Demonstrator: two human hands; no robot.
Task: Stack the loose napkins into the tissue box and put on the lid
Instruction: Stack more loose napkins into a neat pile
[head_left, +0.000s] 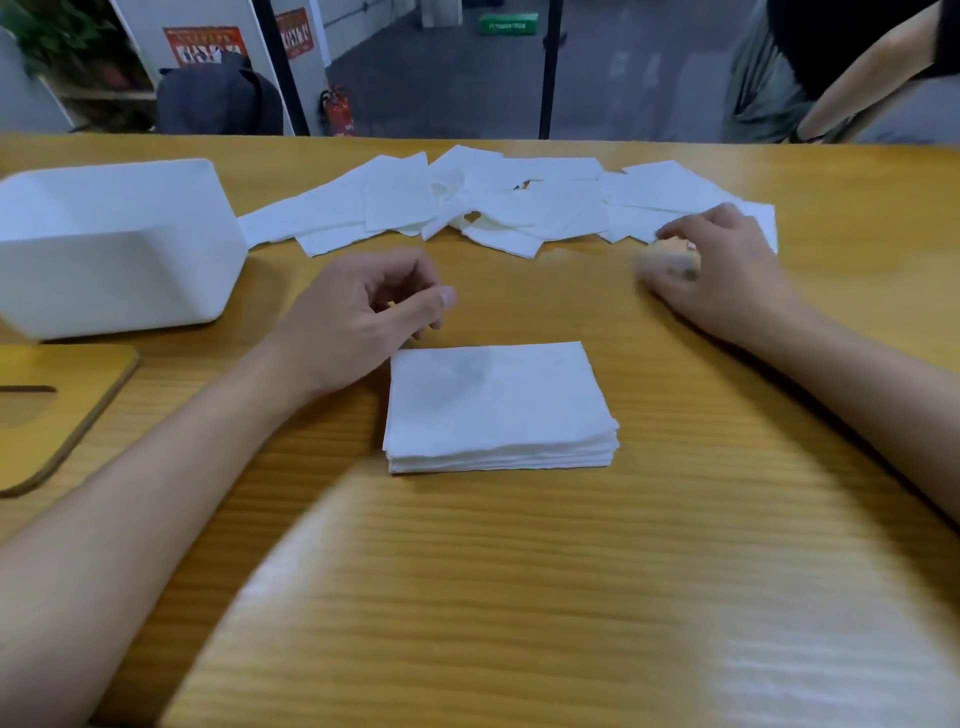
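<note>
A neat napkin stack (498, 405) lies on the desk (519, 597), just near of the left hand (358, 317), whose grip is curled narrow and empty. The right hand (722, 270) is blurred at the loose napkins (467, 202) farther off; its grip cannot be told. The white box (114, 244) and lid (52, 410) sit left.

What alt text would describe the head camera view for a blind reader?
A neat napkin stack sits on a wooden table between two empty hands; the right hand reaches toward loose napkins spread behind. A white tissue box and its wooden lid lie left.
</note>
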